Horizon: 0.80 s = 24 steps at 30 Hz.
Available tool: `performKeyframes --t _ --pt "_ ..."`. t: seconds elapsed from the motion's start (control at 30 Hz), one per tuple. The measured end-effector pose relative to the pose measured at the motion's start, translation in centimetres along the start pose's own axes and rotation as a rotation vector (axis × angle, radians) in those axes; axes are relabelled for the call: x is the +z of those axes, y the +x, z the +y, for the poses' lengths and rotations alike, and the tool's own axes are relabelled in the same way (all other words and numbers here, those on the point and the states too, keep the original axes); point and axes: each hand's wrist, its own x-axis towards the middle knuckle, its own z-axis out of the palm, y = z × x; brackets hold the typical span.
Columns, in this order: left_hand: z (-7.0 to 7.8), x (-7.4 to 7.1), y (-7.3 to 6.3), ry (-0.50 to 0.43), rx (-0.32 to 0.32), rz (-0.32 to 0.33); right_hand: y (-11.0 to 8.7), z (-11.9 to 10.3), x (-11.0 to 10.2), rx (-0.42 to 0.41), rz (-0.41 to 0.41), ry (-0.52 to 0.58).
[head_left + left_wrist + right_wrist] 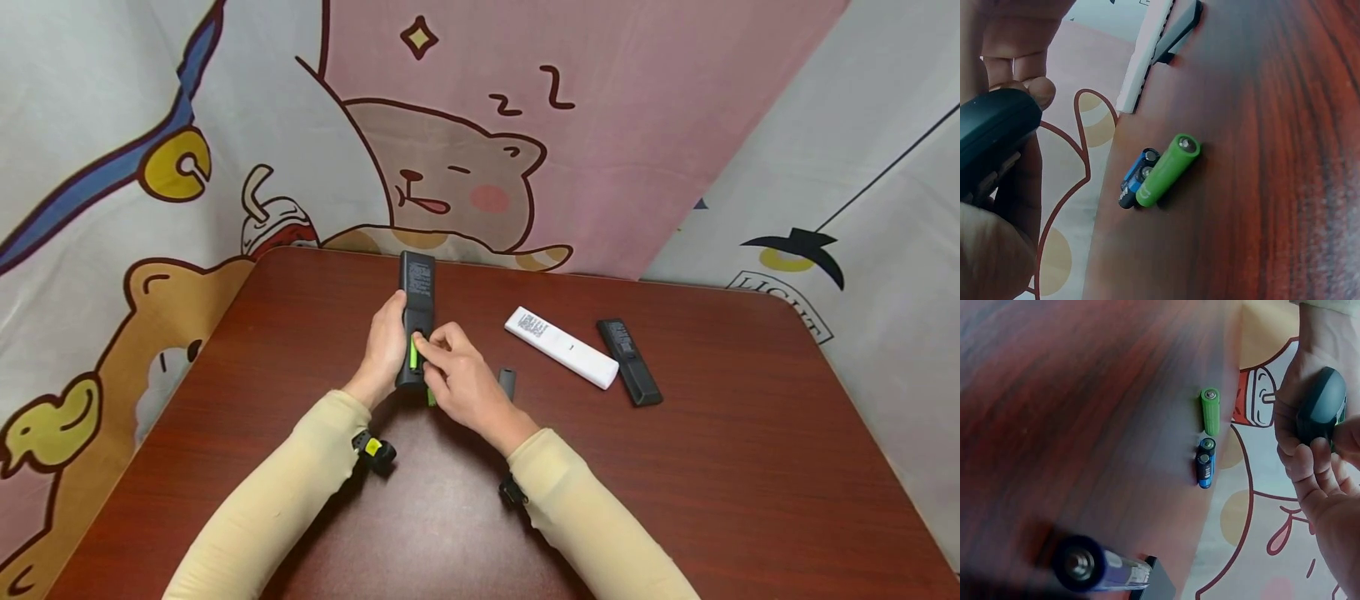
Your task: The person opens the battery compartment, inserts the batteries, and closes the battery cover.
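My left hand point(386, 342) grips a black remote control point(417, 283) along its left side, with the printed back up. In its uncovered battery compartment lies a green battery point(413, 352). At that battery my right hand point(468, 379) has its thumb and index finger, the index tip on its upper end and the other fingers bent. A second green battery point(1169, 169) lies loose on the table under the remote, beside two blue-and-black batteries point(1205, 464). The grey battery cover point(507, 383) lies by the right wrist, partly hidden.
A white remote control point(562, 348) and another black remote point(630, 362) lie to the right on the brown table point(750, 467). Close to the right wrist camera is a purple battery point(1094, 565). A printed curtain point(637, 125) hangs behind the table.
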Motion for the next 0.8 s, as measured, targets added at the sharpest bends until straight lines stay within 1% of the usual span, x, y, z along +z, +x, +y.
performKeyframes --t 0.13,0.23,0.43,0.53,0.7,0.8 --pt "0.0 0.0 0.0 0.0 -0.005 0.006 0.0 0.0 0.0 -0.013 0.006 -0.011" --pt "-0.1 0.0 0.1 -0.012 -0.005 0.006 0.1 0.2 0.1 -0.023 0.019 0.002" --pt "-0.1 -0.6 0.2 -0.033 0.024 0.011 0.1 0.6 0.1 -0.016 0.043 0.087" --pt "0.0 -1.0 0.2 -0.058 0.032 0.009 0.0 0.8 0.3 -0.003 0.056 0.124" --pt "0.2 -1.4 0.1 -0.094 0.031 0.023 -0.2 1.1 0.5 0.024 0.091 0.179" --pt "0.4 -1.6 0.1 -0.112 0.018 0.025 -0.2 1.2 0.5 0.039 0.084 0.183"
